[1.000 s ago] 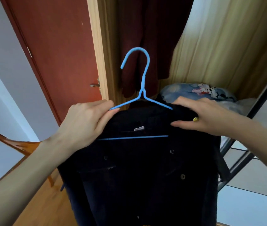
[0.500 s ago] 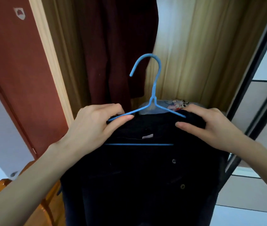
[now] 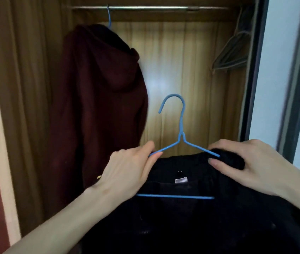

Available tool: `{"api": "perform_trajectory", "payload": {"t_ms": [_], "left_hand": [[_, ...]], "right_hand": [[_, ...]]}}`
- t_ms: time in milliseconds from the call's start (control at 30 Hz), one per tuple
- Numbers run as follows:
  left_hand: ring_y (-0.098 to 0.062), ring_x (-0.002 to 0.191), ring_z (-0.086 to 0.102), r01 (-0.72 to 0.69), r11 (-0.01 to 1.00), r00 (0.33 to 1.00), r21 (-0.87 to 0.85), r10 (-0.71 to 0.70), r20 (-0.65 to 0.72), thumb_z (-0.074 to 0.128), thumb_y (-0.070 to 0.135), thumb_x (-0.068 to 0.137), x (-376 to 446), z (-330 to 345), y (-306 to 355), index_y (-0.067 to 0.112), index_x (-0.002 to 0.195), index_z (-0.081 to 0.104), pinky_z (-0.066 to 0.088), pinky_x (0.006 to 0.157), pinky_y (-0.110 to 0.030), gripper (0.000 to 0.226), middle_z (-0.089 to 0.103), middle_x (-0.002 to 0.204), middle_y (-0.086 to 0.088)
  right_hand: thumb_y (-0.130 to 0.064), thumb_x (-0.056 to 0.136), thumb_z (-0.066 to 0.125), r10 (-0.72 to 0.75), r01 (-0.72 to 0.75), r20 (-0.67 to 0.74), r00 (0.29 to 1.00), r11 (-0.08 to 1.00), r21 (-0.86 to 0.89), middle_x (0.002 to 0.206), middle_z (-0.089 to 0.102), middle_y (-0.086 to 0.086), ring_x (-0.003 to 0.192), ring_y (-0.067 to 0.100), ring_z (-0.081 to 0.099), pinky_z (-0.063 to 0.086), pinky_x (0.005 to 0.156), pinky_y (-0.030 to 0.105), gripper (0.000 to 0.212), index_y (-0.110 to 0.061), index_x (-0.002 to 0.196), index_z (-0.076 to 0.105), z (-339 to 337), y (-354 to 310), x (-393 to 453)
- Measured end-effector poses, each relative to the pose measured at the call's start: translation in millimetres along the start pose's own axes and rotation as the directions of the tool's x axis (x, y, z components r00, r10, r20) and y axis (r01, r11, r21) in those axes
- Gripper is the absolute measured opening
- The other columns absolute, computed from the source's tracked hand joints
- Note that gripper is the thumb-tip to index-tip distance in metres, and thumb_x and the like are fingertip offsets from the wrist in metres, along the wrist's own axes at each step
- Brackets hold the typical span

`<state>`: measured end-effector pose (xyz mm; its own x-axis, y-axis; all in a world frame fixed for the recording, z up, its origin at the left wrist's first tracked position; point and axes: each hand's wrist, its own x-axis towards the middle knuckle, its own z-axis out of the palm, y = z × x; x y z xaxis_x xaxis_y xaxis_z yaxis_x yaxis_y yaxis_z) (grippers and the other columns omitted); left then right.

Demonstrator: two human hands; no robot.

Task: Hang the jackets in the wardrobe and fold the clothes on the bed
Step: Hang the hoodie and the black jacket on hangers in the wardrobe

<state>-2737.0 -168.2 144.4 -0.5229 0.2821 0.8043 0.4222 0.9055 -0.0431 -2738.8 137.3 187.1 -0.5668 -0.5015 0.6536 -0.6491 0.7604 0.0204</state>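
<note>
wood-lined wardrobe (image 3: 182, 61) walls fill our view now, with the metal rail (image 3: 145, 7) in sight high above both hands; half a second back we saw only the lower panels and a red door, so we have tilted up and stepped closer, which we judge to mean the hanging move is about to start. our left hand (image 3: 127, 173) pinches the left shoulder of the blue hanger (image 3: 181, 129) together with the black jacket (image 3: 191, 217) draped on it, thumb on top of the wire. our right hand (image 3: 252, 165) grips the other shoulder, fingers curled over the dark collar cloth. the jacket hangs below and between our hands, its buttons toward us, not yet on the rail. the hook stands upright above our hands, its opening to the left, well short of the rail.

up and to the left of our left hand a dark red hoodie (image 3: 99, 107) already hangs on its own blue hook. up and to the right of our right hand a few bare grey hangers (image 3: 231, 55) sit by the dark door frame (image 3: 252, 88). between hoodie and grey hangers the rail looks free, and we reckon the hoodie's bulk is the one thing to steer clear of.
</note>
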Motion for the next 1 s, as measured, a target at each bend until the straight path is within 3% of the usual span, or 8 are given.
{"api": "perform_trajectory", "payload": {"t_ms": [133,333,467,533,600,700,867,1000], "left_hand": [[-0.027,0.07,0.064,0.003,1.0,1.0,-0.021,-0.003,0.01,0.011,0.066,0.102,34.5,24.6,3.3,0.032,0.094,0.034,0.052,0.059,-0.045,0.042,0.055,0.075,0.009],[-0.027,0.073,0.057,-0.056,0.997,0.997,-0.055,0.059,0.049,0.015,0.059,0.105,105.6,34.2,-16.3,0.036,0.088,0.024,0.047,0.062,-0.045,0.03,0.045,0.075,0.01],[-0.025,0.078,0.058,-0.035,0.999,0.999,-0.034,0.036,0.039,0.02,0.053,0.106,152.0,38.5,-35.5,0.032,0.087,0.032,0.048,0.068,-0.046,0.03,0.042,0.076,0.012],[-0.025,0.084,0.058,-0.009,0.999,1.0,-0.041,0.01,0.022,0.019,0.054,0.105,174.5,41.3,-45.5,0.029,0.088,0.037,0.049,0.073,-0.046,0.035,0.044,0.08,0.011],[-0.02,0.085,0.053,0.019,0.997,1.0,-0.079,-0.02,-0.008,0.019,0.054,0.105,195.8,44.7,-56.3,0.026,0.089,0.041,0.047,0.075,-0.045,0.039,0.045,0.082,0.01],[-0.013,0.088,0.047,0.062,0.982,0.995,-0.179,-0.074,-0.06,0.026,0.054,0.107,226.2,50.7,-75.7,0.025,0.092,0.047,0.041,0.076,-0.039,0.038,0.049,0.086,0.011],[-0.015,0.1,0.048,0.097,0.94,0.981,-0.327,-0.145,-0.127,0.039,0.046,0.109,267.5,53.9,-102.2,0.024,0.11,0.058,0.036,0.086,-0.035,0.029,0.055,0.104,0.009],[-0.018,0.117,0.052,0.095,0.91,0.975,-0.403,-0.167,-0.148,0.04,0.046,0.109,293.4,53.2,-124.7,0.026,0.131,0.058,0.039,0.098,-0.037,0.035,0.059,0.123,0.006]], "right_hand": [[-0.061,0.099,0.049,0.046,-0.046,0.004,0.999,0.994,0.097,0.075,0.068,-0.013,0.067,0.011,0.065,0.056,0.063,0.037,0.023,-0.042,0.097,0.064,-18.1,19.4,15.0],[-0.06,0.093,0.05,0.165,-0.174,-0.121,0.979,0.982,-0.069,0.061,0.061,-0.012,0.061,0.01,0.058,0.051,0.059,0.036,0.02,-0.046,0.1,0.062,-32.8,25.2,52.8],[-0.057,0.097,0.05,0.233,-0.266,-0.194,0.953,0.949,-0.167,0.074,0.061,-0.009,0.077,0.025,0.06,0.043,0.059,0.035,0.023,-0.04,0.103,0.065,-37.6,21.9,93.1],[-0.055,0.099,0.05,0.26,-0.301,-0.224,0.939,0.938,-0.173,0.082,0.061,-0.004,0.083,0.03,0.06,0.048,0.064,0.037,0.025,-0.038,0.108,0.065,-41.3,16.7,114.0],[-0.053,0.1,0.053,0.276,-0.324,-0.256,0.927,0.931,-0.169,0.088,0.063,-0.001,0.088,0.033,0.062,0.052,0.07,0.039,0.026,-0.035,0.111,0.067,-45.3,13.2,134.0],[-0.051,0.101,0.057,0.272,-0.329,-0.308,0.912,0.932,-0.151,0.095,0.066,0.002,0.094,0.034,0.063,0.048,0.07,0.038,0.022,-0.034,0.11,0.069,-47.9,13.1,166.4],[-0.048,0.1,0.062,0.305,-0.363,-0.357,0.883,0.926,-0.104,0.094,0.061,0.002,0.092,0.033,0.06,0.043,0.071,0.037,0.025,-0.028,0.113,0.071,-41.8,13.8,223.5],[-0.047,0.101,0.062,0.32,-0.395,-0.401,0.858,0.911,-0.118,0.094,0.056,0.004,0.102,0.039,0.061,0.042,0.074,0.038,0.028,-0.026,0.117,0.071,-31.9,11.7,266.4]]}}
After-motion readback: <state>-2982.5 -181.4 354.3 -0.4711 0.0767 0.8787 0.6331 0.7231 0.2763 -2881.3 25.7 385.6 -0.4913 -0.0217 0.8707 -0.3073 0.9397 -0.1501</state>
